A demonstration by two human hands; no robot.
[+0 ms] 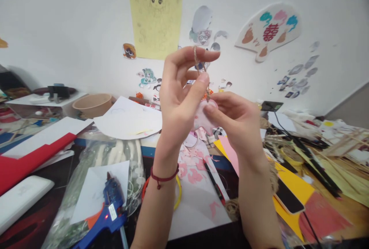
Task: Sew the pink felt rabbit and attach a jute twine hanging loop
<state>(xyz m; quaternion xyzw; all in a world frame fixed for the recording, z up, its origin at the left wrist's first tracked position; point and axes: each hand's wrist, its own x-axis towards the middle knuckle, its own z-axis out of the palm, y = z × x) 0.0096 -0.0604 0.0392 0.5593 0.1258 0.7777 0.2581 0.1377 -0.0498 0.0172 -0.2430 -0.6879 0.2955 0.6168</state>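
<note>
My left hand (184, 91), with a dark red bracelet (164, 179) on its wrist, is raised in front of the wall. A loop of twine (195, 53) passes over its index finger, and the thumb presses near the cord. Just below and to the right, my right hand (238, 116) pinches a pale pink and white flat piece (201, 117) near its top edge, where the twine meets it. Both hands partly cover this piece, so its full outline is hidden. Under the hands lies a white sheet (184, 220) with pink patches.
A blue glue gun (111, 212) with a red light rests at front left on a plastic bag (66, 199). A pen (213, 181) lies on the white sheet. At right are a phone (289, 195), yellow card (300, 224), twine and sticks. A bowl (92, 105) stands back left.
</note>
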